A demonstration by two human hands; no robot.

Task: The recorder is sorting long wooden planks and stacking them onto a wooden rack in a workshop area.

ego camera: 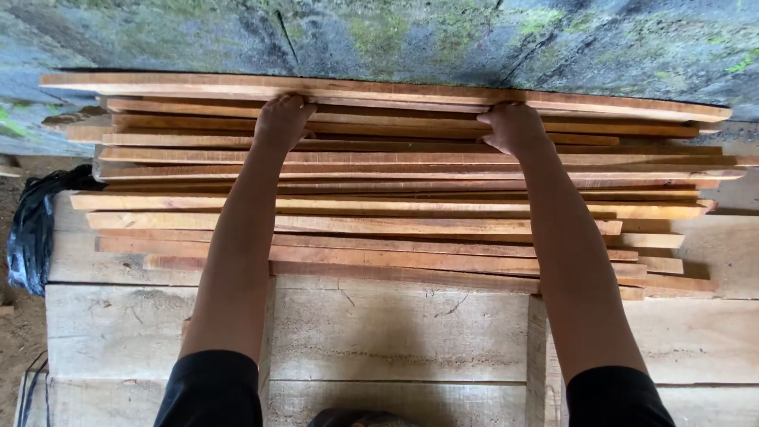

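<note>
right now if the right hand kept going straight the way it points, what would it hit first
The right hand rests on the stack of wooden slats, fingers pointing away from the person. Going straight on, it would probably meet the long top slat at the far edge first, then the mossy concrete wall behind; depth is unclear.

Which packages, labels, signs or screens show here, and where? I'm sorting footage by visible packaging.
No labels, signs or screens show.
Black plastic bag: far left edge, beside the bench, crumpled, shiny black; the only package-like thing.
Wooden slats: long reddish-brown strips stacked across the pale plank bench, bare of any marking.
Left hand and right hand: both rest on the far slats.
</note>
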